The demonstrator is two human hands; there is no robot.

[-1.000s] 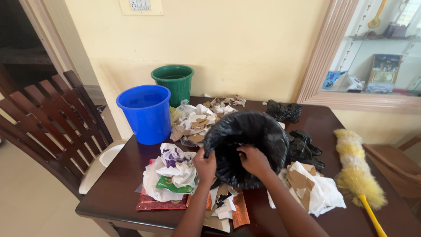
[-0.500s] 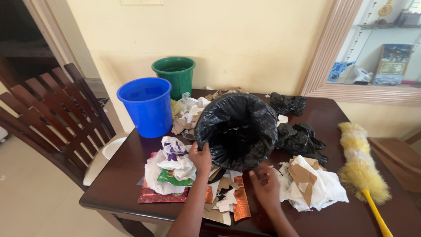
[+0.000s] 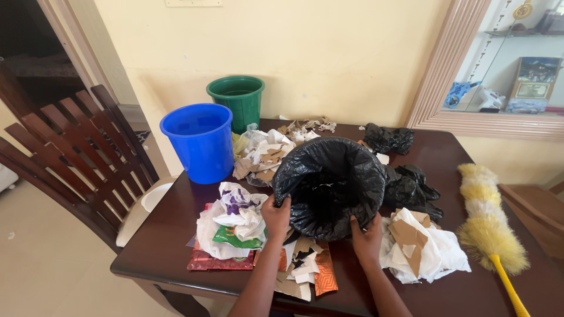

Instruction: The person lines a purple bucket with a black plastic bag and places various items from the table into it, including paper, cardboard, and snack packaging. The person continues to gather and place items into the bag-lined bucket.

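**Both hands clamped on the rim of an open black bag**

Clearly, the grip was two-handed. Well to the left of the hands stood a dark wooden chair (image 3: pixel 64 158), then a blue bucket (image 3: pixel 200 141) and, behind it, a green bucket (image 3: pixel 237 101). Just left of the left hand (image 3: pixel 276 214) lay a heap of white and purple plastic wrappers (image 3: pixel 232 226). That hand was closed on the near-left rim of the black bin bag (image 3: pixel 329 185), fingers curled over the edge. The bag rose directly ahead of both grips, its round mouth tipped toward the person, its depth running away across the dark table (image 3: pixel 170 252). The right hand (image 3: pixel 367 238) pinched the near-right rim, slightly lower and closer to the body. Each hand was equally on the bag; neither was nearer. Below and between the hands lay torn cardboard scraps (image 3: pixel 305 270). Right of the right hand sat crumpled white paper (image 3: pixel 426 246), and well beyond, a yellow feather duster (image 3: pixel 490 226).
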